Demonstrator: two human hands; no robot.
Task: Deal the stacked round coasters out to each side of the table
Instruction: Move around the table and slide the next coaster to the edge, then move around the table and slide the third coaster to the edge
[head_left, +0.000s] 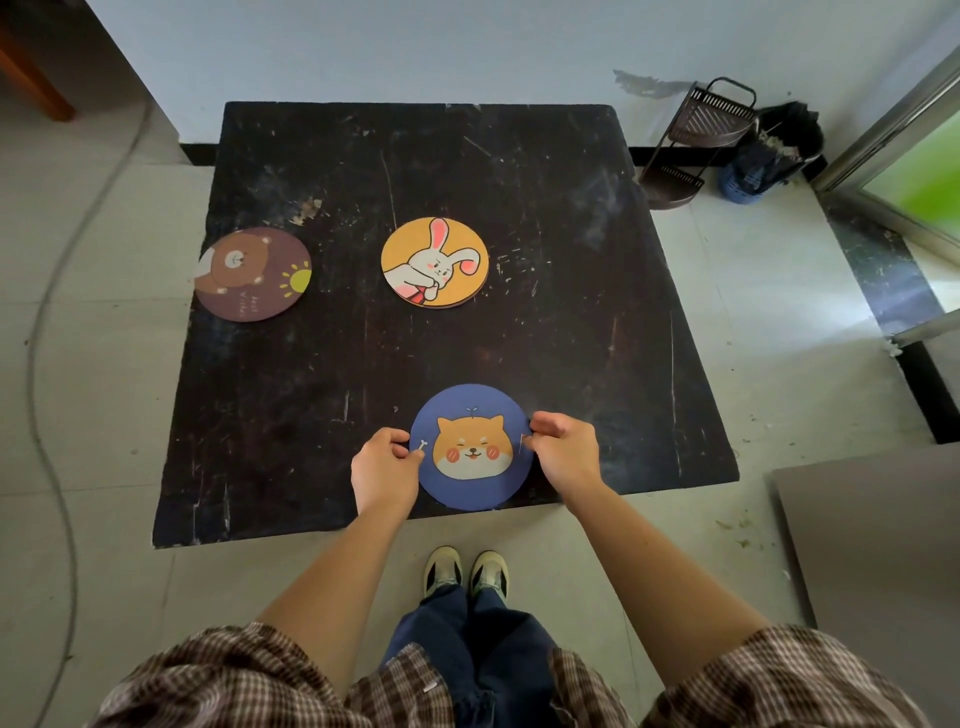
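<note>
**Q:** so where are the coasters sitting right now?

**A:** three spots on the black table. The blue coaster with the shiba face is at the near edge, right in front of the person, its near rim poking a bit past the table edge. The left hand pinches its left rim, thumb on top by the little bone print, fingers curled under. The right hand pinches the right rim the same way. So both hands are closed on that one coaster.

**Q:** is it lying on the table or lifted?

**A:** honestly can't tell, it looks flat and close to the surface, that's all I'd say.

**Q:** and the others?

**A:** the yellow stack with the bunny on top is near the middle; you can see darker edges under the top one, so there's more than one there. The brown coaster with the bear and a sun is at the left side, its rim hanging slightly over that edge. All three are well apart.

**Q:** right side and far side?

**A:** just scratched tabletop.
</note>
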